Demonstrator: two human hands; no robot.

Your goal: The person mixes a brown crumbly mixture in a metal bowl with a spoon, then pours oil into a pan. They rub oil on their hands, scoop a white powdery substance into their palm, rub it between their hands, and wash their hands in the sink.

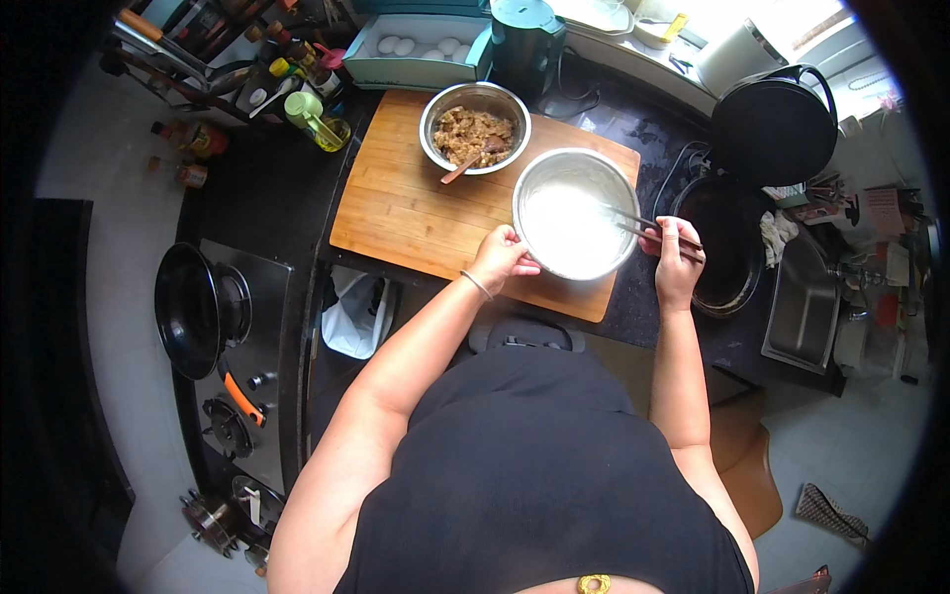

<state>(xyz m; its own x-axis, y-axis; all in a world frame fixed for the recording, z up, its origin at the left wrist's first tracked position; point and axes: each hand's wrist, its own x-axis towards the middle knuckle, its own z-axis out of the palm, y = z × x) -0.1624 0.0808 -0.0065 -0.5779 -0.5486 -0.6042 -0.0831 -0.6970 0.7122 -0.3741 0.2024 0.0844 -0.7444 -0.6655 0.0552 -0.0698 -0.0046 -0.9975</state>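
Observation:
My left hand (505,260) grips the near-left rim of a metal mixing bowl (524,223) that holds white, flour-like contents (575,223). In my right hand (674,260) is a pair of dark chopsticks (644,226), their tips inside this bowl. It stands on the right part of a wooden cutting board (401,215). Behind it and to the left, a second metal bowl (525,137) contains a brown, chunky mixture (464,130). A wooden-handled utensil (459,172) leans out over that bowl's near rim.
A box of eggs (415,70) and an electric kettle (523,52) stand behind the board. An oil bottle (330,134) is left of it. An open electric griddle (716,245) and a sink (805,312) lie to the right. A wok (185,312) sits on the gas stove (271,289) at left.

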